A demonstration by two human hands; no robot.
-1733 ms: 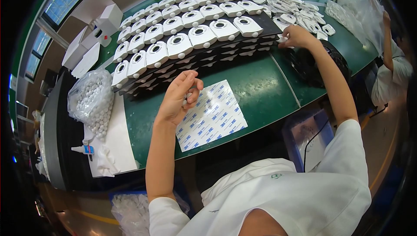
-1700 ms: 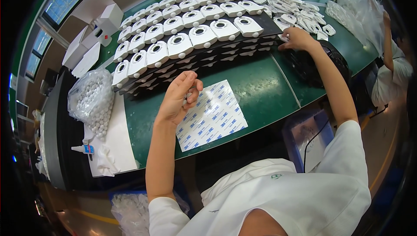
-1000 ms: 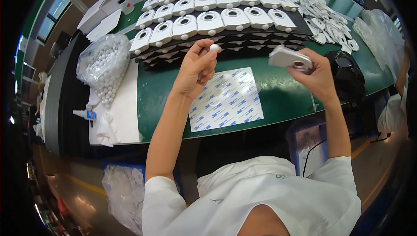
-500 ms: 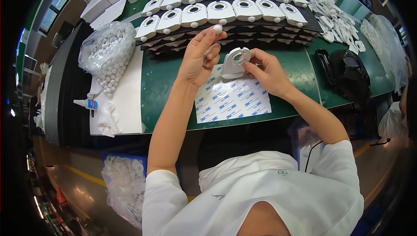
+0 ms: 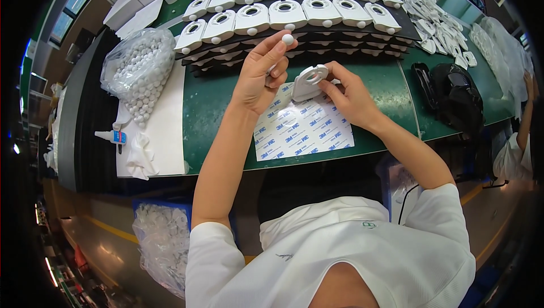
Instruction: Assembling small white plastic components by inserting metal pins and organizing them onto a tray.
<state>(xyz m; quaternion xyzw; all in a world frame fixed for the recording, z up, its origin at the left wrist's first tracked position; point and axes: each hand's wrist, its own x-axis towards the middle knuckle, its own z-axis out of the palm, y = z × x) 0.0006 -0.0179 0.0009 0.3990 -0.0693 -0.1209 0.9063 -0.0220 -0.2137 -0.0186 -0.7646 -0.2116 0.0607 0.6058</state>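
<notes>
Between thumb and fingertips, my left hand (image 5: 262, 70) pinches a small white ball (image 5: 288, 39), raised in front of the stacked trays. My right hand (image 5: 350, 94) grips a white plastic part with a round hole (image 5: 309, 84) by its upper right edge. That part is tilted above a white sheet with blue print (image 5: 303, 132) lying on the green table (image 5: 221, 121). The ball and the plastic part are apart. Some of my left fingers curl toward the palm, and what lies inside them is hard to see.
Stacked black trays (image 5: 306, 40) carry rows of similar white parts (image 5: 286, 16) with balls. A clear bag of white balls (image 5: 139, 70) and a small glue bottle (image 5: 111, 137) are on the left. Loose white parts (image 5: 433, 24) and a black bag (image 5: 458, 95) are on the right.
The white part in my right hand has tilted over, its hole now facing more upward. The ball in my left hand has shifted slightly toward me.
</notes>
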